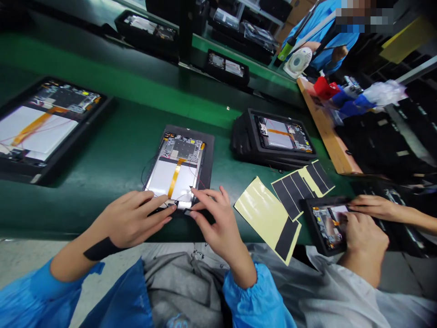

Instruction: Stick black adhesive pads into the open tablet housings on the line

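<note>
An opened tablet (157, 175) lies in a black foam tray (209, 150) in front of me. Its circuit board is at the far end, and an orange ribbon cable (175, 177) runs down over the white battery. My left hand (131, 218) reaches in from the left, fingers stretched out, fingertips on the tablet's near edge. At that same edge my right hand (215, 214) pinches a small black piece (187, 212) between thumb and fingers; its exact kind is too small to tell. Thin red and black wires curl beside the battery. A black strip (102, 249) sticks to my left wrist.
Yellow backing sheets (257, 205) with black adhesive strips (290, 191) lie to my right. Beyond them is a stack of foam trays (246, 136) topped by another open tablet. A further tablet (41, 123) is at left. A co-worker's hands (365, 228) handle a tablet at right.
</note>
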`<act>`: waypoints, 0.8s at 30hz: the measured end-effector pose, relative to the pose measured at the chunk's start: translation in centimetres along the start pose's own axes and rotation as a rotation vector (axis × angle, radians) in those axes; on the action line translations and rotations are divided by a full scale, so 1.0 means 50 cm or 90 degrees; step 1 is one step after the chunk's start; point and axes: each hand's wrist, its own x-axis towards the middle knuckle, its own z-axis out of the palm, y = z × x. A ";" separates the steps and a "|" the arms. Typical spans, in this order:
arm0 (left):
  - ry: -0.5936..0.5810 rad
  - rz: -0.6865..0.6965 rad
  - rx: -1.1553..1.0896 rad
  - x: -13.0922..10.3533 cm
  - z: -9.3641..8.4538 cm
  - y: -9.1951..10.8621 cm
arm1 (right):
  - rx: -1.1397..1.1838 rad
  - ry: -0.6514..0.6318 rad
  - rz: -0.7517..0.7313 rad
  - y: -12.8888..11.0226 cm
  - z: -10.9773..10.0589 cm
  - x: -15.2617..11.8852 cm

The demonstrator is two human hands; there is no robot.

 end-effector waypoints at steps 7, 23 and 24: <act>0.040 -0.027 -0.099 -0.004 0.012 -0.010 | 0.020 -0.048 0.052 -0.004 0.031 0.012; 0.016 -0.037 -0.127 0.014 -0.008 -0.008 | -0.037 -0.154 0.104 -0.010 0.016 0.036; 0.015 -0.039 -0.129 0.015 -0.009 -0.008 | -0.052 -0.151 0.107 -0.012 0.017 0.035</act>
